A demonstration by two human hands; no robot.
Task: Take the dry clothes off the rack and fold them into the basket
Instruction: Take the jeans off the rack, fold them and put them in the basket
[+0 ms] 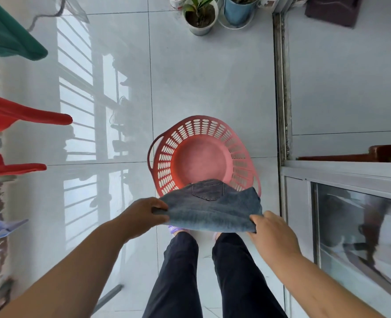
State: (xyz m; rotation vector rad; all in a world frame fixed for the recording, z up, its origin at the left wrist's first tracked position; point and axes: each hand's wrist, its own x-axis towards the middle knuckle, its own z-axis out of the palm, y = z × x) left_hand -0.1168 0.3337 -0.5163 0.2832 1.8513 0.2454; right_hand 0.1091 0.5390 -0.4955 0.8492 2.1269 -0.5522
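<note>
A folded pair of blue jeans [210,207] hangs between my two hands above the near rim of a round red basket [167,157], which stands on the floor with nothing inside. My left hand [144,214] pinches the left edge of the jeans. My right hand [270,230] grips the right corner. A back pocket shows on top of the fold. At the left edge, a green cloth [11,40], two red garments [29,115] [13,167] and a pale purple one [1,228] hang on the rack.
Glossy white floor tiles reflect a window grille. Potted plants [200,17] stand at the far end. A sliding door track [281,88] and glass door frame [350,203] run along the right. My legs in dark trousers [213,276] stand just behind the basket.
</note>
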